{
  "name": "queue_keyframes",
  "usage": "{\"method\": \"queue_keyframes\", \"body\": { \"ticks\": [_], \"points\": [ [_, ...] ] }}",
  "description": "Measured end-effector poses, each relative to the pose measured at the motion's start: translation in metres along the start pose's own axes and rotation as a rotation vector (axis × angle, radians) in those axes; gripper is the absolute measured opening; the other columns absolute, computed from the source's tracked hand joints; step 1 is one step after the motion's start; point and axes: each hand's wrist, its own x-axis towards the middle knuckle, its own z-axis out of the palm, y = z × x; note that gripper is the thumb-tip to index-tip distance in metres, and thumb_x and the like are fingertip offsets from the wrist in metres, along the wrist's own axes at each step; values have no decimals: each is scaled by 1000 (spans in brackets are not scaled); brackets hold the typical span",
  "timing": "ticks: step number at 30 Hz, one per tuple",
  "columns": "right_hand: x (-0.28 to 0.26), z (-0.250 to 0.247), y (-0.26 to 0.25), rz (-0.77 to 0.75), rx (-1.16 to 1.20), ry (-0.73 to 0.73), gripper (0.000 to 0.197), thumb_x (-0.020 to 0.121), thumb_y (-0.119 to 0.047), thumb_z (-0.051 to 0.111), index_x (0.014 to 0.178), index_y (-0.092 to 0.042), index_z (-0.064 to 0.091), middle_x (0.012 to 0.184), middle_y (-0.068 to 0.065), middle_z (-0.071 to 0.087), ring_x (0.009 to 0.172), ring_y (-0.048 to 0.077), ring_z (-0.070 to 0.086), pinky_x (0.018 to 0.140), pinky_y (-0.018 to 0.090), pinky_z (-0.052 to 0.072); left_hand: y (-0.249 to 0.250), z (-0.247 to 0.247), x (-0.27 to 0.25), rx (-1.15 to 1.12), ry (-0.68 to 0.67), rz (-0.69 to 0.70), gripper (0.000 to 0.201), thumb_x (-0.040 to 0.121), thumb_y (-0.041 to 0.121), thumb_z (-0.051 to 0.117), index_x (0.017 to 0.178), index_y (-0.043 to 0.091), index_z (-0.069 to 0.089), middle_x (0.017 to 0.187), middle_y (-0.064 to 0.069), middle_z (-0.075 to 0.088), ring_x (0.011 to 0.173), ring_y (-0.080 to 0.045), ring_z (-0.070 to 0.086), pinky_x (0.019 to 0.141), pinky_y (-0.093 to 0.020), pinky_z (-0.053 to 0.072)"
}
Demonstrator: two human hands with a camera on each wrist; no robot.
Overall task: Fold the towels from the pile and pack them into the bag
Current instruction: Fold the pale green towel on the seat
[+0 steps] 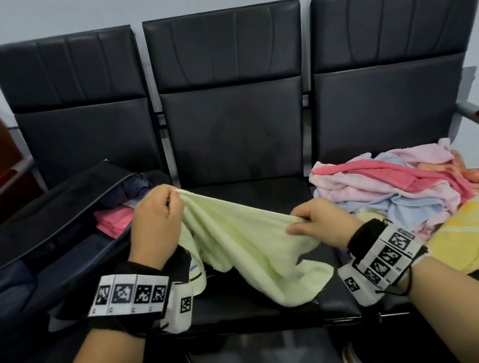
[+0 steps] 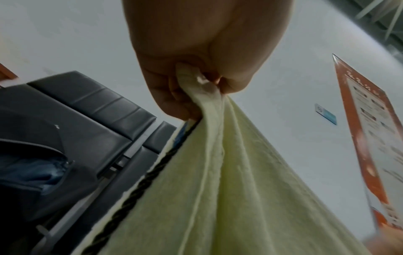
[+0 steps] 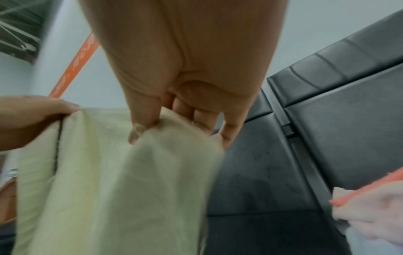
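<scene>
L hand (image 1: 156, 217) & R hand (image 1: 320, 223) both pinching pale green towel (image 1: 238, 245) edge, stretching it over mid seat (image 1: 276, 189), bag (image 1: 62, 225) lying open at left w/ pink towel (image 1: 114, 219) inside, towel pile (image 1: 401, 193) sitting at right

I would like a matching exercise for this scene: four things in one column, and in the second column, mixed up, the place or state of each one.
Things:
1. pale green towel
2. dark bag
3. pile of towels
4. coral pink towel

Places or states:
A. lies inside the open bag
B. heaped loosely on the seat at the right
C. held up over the middle seat, the left hand and the right hand each gripping its top edge
D. lies open on the seat at the left

Pairs: 1-C, 2-D, 3-B, 4-A
</scene>
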Motion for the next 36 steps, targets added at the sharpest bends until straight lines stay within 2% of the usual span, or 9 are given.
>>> {"method": "queue_keyframes", "body": {
  "ticks": [5, 9, 14, 17, 20, 25, 29, 33, 36],
  "points": [
    [-11, -10, 11, 29, 171, 157, 23, 94, -23, 66, 70, -20, 69, 54, -11, 59, 49, -1, 51, 53, 11, 40, -12, -14, 7, -4, 56, -128, 26, 95, 9, 45, 72, -1, 52, 65, -11, 53, 64, -27, 49, 63, -41, 37],
    [-15, -16, -9, -25, 461, 231, 27, 100, -23, 56, 83, -13, 73, 66, 9, 67, 56, 16, 58, 59, 32, 50, -3, -6, 8, -20, -2, -131, 26, 96, 9, 45, 71, 2, 52, 63, -8, 52, 61, -21, 45, 62, -43, 40],
    [-14, -28, -39, -141, 805, 332, 30, 97, -3, 55, 117, -23, 67, 69, 5, 64, 60, 20, 58, 49, 31, 50, 12, 11, 16, -92, -81, -31, 21, 98, 15, 52, 80, 13, 63, 74, 4, 64, 74, -11, 57, 71, -32, 42],
    [-16, -33, -49, -160, 932, 300, 16, 96, 0, 56, 100, -12, 64, 74, 12, 66, 57, 22, 60, 49, 30, 51, 9, 19, 18, -144, -214, -121, 12, 94, 15, 59, 99, 21, 69, 95, 10, 68, 96, -12, 63, 84, -26, 45],
    [-20, -24, -51, -88, 901, 207, 12, 95, 1, 56, 93, -7, 66, 78, 20, 65, 60, 27, 64, 53, 32, 52, -1, 26, 11, -94, -350, -194, 28, 90, 4, 60, 113, 18, 68, 100, 8, 64, 104, -26, 63, 84, -22, 41],
    [-19, -3, -53, -36, 744, -84, 22, 91, 9, 57, 109, -3, 59, 95, 24, 70, 95, 32, 73, 64, 32, 53, 7, 29, -2, -283, -295, -244, 28, 86, 3, 67, 103, 24, 68, 93, 5, 70, 87, -9, 65, 78, -22, 46],
    [-11, 6, -67, -121, 693, -223, 31, 90, 11, 46, 114, -6, 54, 102, 4, 75, 102, 25, 71, 68, 29, 52, 27, 29, -8, -432, -248, -242, 19, 83, 5, 71, 92, 21, 69, 76, 0, 72, 68, -11, 64, 69, -34, 54],
    [-4, 13, -77, -204, 460, -60, 4, 93, -12, 63, 94, -13, 60, 79, 4, 75, 69, 21, 72, 62, 30, 52, 38, 27, -11, -487, -334, -184, 17, 88, 1, 67, 93, 18, 71, 80, -10, 74, 71, -21, 61, 73, -49, 54],
    [0, 15, -77, -289, 342, 149, 12, 85, -21, 75, 80, -25, 66, 73, 0, 65, 62, 11, 59, 62, 26, 48, 43, 26, -15, -499, -359, -155, 20, 89, 1, 67, 91, 20, 74, 85, -10, 74, 74, -21, 60, 73, -46, 53]
  ]
}}
